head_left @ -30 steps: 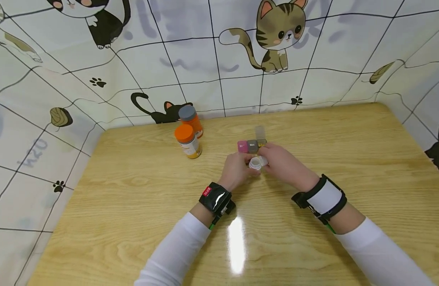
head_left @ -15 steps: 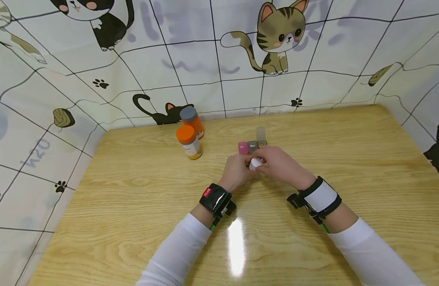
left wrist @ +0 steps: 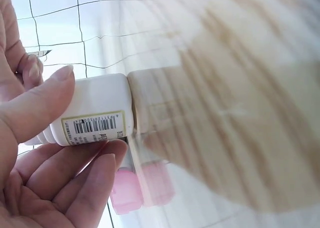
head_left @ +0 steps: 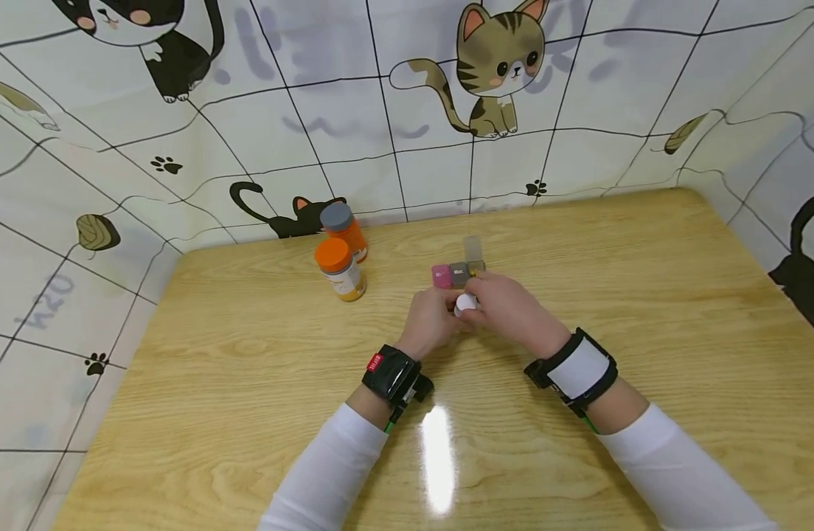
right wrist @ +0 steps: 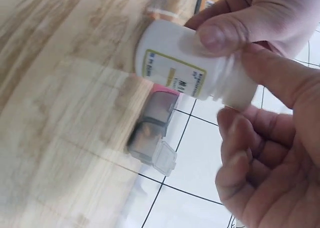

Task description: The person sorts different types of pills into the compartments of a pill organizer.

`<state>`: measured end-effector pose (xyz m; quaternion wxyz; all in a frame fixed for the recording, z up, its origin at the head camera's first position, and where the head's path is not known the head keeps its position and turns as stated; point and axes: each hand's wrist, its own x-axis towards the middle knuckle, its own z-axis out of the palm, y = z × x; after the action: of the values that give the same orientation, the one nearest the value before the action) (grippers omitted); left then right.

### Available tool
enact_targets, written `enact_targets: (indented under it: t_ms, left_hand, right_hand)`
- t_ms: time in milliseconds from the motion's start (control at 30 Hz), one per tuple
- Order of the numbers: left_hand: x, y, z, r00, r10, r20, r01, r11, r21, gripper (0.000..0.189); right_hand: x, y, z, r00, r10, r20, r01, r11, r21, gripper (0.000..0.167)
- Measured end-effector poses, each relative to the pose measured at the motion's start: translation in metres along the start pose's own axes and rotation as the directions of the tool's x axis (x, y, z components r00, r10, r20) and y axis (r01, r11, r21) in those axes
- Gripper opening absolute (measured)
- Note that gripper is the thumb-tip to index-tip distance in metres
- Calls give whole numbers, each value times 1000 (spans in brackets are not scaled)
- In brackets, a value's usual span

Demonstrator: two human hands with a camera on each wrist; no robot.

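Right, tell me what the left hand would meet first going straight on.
Beyond the white bottle it grips, the left hand would probably meet the pill organizer first, around its grey middle compartment, though depth is hard to judge.

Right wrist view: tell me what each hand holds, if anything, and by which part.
The left hand grips the white bottle round its body; the right hand pinches the same bottle by its white cap.

Pill box [head_left: 458, 275] on table [head_left: 248, 383], behind bottle [head_left: 467, 302]; left of both, jar [head_left: 343, 274], second jar [head_left: 349, 234] behind.
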<state>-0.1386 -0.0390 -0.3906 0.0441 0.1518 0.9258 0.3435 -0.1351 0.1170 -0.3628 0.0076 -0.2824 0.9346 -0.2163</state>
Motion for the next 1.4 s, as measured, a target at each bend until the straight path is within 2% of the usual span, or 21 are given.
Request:
enact_targets:
  t_ms: [167, 333, 467, 567, 600, 700, 800, 933, 1000, 1100, 1167, 1267, 1400]
  left_hand:
    - [0, 1, 2, 1000, 12, -8, -12, 999, 35, 17]
    - [-1, 3, 0, 1000, 19, 6, -19, 1000, 19, 13]
    - [-4, 5, -3, 1000, 10, 4, -10, 1000, -11, 19]
    - [-4, 5, -4, 1000, 16, -3, -16, 1000, -7, 21]
    - [-4, 5, -4, 1000, 18, -5, -18, 1000, -1, 20]
    - [-3, 5, -3, 1000, 25, -7, -25, 999, 27, 16]
    - [-3, 4, -2, 999, 40, -16, -40, 998, 47, 14]
    - [-3, 3, -3, 998, 58, -18, -57, 997, 49, 10]
    - [-4, 3, -3, 998, 54, -17, -53, 998, 45, 12]
    - [-4, 3, -4, 999, 35, -13, -35, 998, 48, 14]
    - [-4, 4, -5, 1000, 23, -12, -22, 999, 48, 12]
    - [-3, 5, -5, 1000, 6, -9, -6, 999, 45, 8]
    - [-3, 6, -4, 1000, 9, 1, -9, 999, 53, 6]
  right_hand:
    - [-5, -1, 7, 995, 80, -54, -81, 997, -17, 34]
    - [-11, -1, 4, 999, 26, -34, -22, 994, 106, 42]
    - [-9, -3, 3, 1000, -10, -16, 12, 992, 124, 30]
    - [-7, -4, 6, 999, 17, -37, -13, 996, 91, 11]
    - [-7, -5, 7, 998, 38, -46, -34, 996, 85, 10]
    - [-8, -5, 10, 993, 103, -64, -98, 992, 86, 25]
    - [-11, -5, 9, 988, 145, -61, -134, 979, 154, 33]
    - [-13, -4, 9, 993, 99, -61, -83, 972, 221, 45]
    - [-12, -4, 11, 995, 59, -74, -42, 976, 214, 39]
    - [-10, -5, 17, 992, 43, -122, -21, 984, 177, 23]
    - [-9, -7, 21, 985, 78, -152, -53, 985, 165, 16]
    - [-8, -8, 24, 975, 141, -172, -115, 982, 152, 24]
    - [-10, -4, 20, 976, 188, -111, -159, 960, 231, 32]
